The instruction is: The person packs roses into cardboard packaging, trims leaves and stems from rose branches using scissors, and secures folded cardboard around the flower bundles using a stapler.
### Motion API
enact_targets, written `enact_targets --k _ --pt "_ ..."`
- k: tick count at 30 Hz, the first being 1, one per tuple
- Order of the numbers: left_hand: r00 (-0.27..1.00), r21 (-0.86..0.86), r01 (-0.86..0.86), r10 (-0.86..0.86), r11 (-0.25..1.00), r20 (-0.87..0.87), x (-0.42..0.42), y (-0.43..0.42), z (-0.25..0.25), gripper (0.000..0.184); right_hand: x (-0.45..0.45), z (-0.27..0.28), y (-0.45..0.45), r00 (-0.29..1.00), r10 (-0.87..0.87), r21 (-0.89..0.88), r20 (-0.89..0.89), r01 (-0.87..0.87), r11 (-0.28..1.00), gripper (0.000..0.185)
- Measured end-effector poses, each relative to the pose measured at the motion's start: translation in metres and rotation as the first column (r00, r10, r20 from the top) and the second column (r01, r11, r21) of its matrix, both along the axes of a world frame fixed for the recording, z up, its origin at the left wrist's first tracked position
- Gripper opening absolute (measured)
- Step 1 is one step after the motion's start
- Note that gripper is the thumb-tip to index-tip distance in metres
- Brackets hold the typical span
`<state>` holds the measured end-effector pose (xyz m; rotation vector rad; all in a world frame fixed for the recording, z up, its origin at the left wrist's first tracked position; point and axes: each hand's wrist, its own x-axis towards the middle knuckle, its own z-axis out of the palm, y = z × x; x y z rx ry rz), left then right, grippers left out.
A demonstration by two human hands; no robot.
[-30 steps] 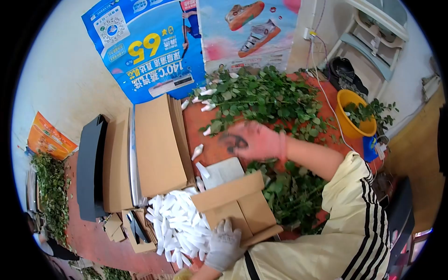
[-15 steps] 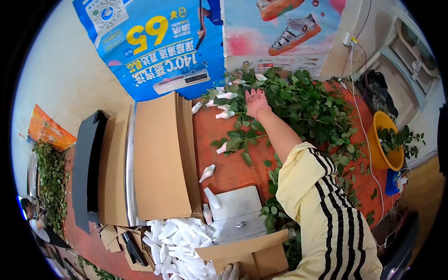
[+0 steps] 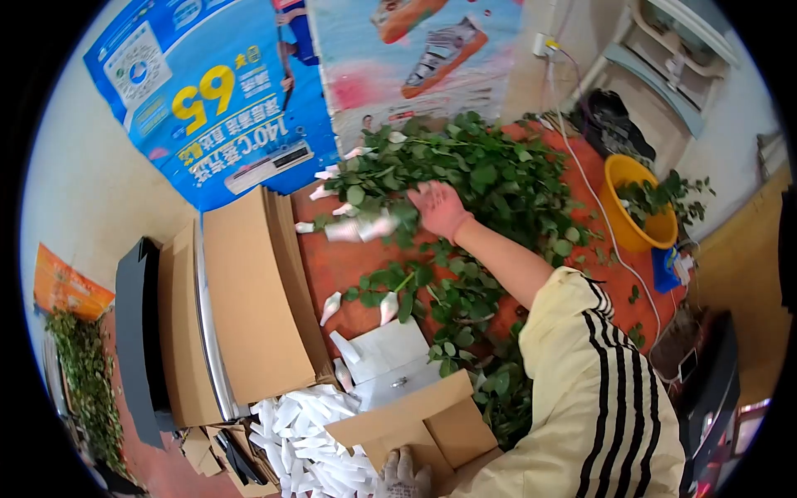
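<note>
My right hand (image 3: 440, 209), in a pink glove, is closed on leafy stems at the left part of the green pile (image 3: 490, 174). Two white-wrapped flower heads (image 3: 361, 229), blurred by motion, stick out to its left. My left hand (image 3: 402, 476), in a pale glove, lies on the folded cardboard piece (image 3: 415, 427) at the bottom, with its fingers slightly apart. White foam sleeves (image 3: 311, 440) are heaped to its left. Wrapped flower heads (image 3: 330, 308) lie on the red table (image 3: 340, 270).
Stacked cardboard sheets (image 3: 253, 299) stand left of centre beside a black box (image 3: 137, 340). A metal plate (image 3: 386, 357) lies beyond the folded cardboard. At the right are a yellow bucket (image 3: 635, 228) with stems and a white cable. Posters (image 3: 224, 91) cover the back wall.
My right hand has closed on stems, and their flower heads have shifted from the pile. The view has swung since the last frame. My left hand stays on the cardboard.
</note>
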<state>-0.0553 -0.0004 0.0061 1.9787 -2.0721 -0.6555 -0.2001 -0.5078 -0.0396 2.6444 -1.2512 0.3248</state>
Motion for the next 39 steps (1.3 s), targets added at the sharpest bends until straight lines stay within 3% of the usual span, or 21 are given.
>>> enact_targets --k 2,3,4,6,7,10,11,12,14,15,17,22,24,26,28,31,34,36,37,38,39 --pt "0.999 0.036 -0.029 0.03 0.999 -0.042 0.0 -0.001 -0.002 0.029 0.006 0.018 0.005 0.987 -0.081 -0.318 0.138 0.121 0.94 0.025" --pt "0.999 0.059 0.037 -0.038 0.998 0.028 0.004 0.005 -0.027 0.034 0.013 0.031 0.017 0.986 -0.14 -0.164 0.088 0.153 0.975 0.025" --pt "0.99 0.088 0.095 -0.104 0.992 0.099 0.01 0.01 -0.039 0.039 0.019 0.009 0.021 0.991 -0.085 -0.259 0.103 0.109 0.96 0.026" --pt "0.963 0.156 0.214 -0.235 0.964 0.134 0.012 -0.004 -0.003 0.046 0.027 0.001 0.05 0.997 -0.072 0.055 -0.03 0.073 0.996 0.037" --pt "0.92 0.23 0.329 -0.366 0.916 0.141 0.012 -0.016 0.018 0.053 0.026 0.0 0.058 0.998 -0.061 0.055 -0.02 0.062 0.997 0.037" --pt "0.916 0.447 0.36 -0.401 0.819 -0.001 0.018 -0.053 0.069 0.061 0.015 0.009 0.068 0.849 0.343 0.573 -0.402 -0.06 0.818 0.078" --pt "0.825 0.275 0.542 -0.565 0.794 0.006 0.031 -0.056 0.077 0.063 0.009 0.017 0.061 0.881 0.332 0.548 -0.338 -0.102 0.83 0.076" --pt "0.835 0.275 0.528 -0.55 0.804 0.005 0.032 -0.066 0.079 0.063 0.003 0.025 0.053 0.907 0.322 0.521 -0.272 -0.143 0.842 0.073" --pt "0.849 0.575 0.476 -0.517 0.666 -0.104 0.034 -0.085 0.077 0.058 -0.006 0.061 0.036 0.974 0.226 0.564 0.016 -0.195 0.802 0.063" --pt "0.821 0.51 0.532 -0.559 0.676 -0.115 0.04 -0.087 0.07 0.057 -0.009 0.071 0.029 0.973 0.23 0.565 0.017 -0.199 0.801 0.063" --pt "0.808 0.48 0.558 -0.574 0.677 -0.131 0.041 -0.093 0.069 0.055 -0.011 0.076 0.02 0.958 0.144 0.368 -0.25 -0.043 0.929 0.054" --pt "0.658 0.55 0.666 -0.744 0.503 -0.116 0.024 -0.138 0.087 0.048 0.006 0.029 0.008 0.913 0.258 0.482 -0.316 -0.08 0.873 0.054" --pt "0.589 0.601 0.632 -0.807 0.49 0.038 0.012 -0.18 0.122 0.048 0.011 0.028 0.012 0.861 0.228 0.539 -0.454 0.062 0.84 0.051" --pt "0.699 0.525 0.565 -0.708 0.636 0.105 0.017 -0.222 0.142 0.047 -0.002 0.029 0.009 0.931 0.273 0.498 -0.24 -0.123 0.859 0.045" --pt "0.891 0.408 0.331 -0.424 0.851 0.162 0.039 -0.267 0.126 0.05 -0.014 0.048 0.012 0.967 0.18 0.456 -0.182 -0.08 0.886 0.045" --pt "0.987 0.065 0.084 -0.075 0.994 -0.14 0.079 -0.324 0.069 0.066 -0.038 0.079 0.025 0.977 0.178 0.421 -0.115 -0.114 0.9 0.041" --pt "0.911 0.209 0.169 -0.072 0.963 -0.406 0.073 -0.355 0.041 0.084 -0.05 0.087 0.032 0.976 0.17 0.234 -0.137 -0.134 0.963 0.041" --pt "0.716 0.38 0.226 0.112 0.897 -0.689 0.057 -0.362 0.023 0.073 -0.047 0.11 0.042 0.999 0.038 0.324 -0.026 -0.028 0.946 0.041" --pt "0.574 0.448 0.229 0.252 0.864 -0.779 0.047 -0.362 0.018 0.063 -0.051 0.093 0.041 0.997 0.04 0.117 0.06 -0.047 0.992 0.037" --pt "0.42 0.512 0.238 0.388 0.825 -0.821 0.037 -0.362 0.014 0.054 -0.052 0.098 0.046 0.998 0.032 0.112 0.058 -0.038 0.993 0.037" --pt "0.414 0.445 0.223 0.329 0.867 -0.849 0.034 -0.371 0.004 0.057 -0.052 0.103 0.051 0.999 -0.008 0.17 0.042 0.001 0.985 0.039"
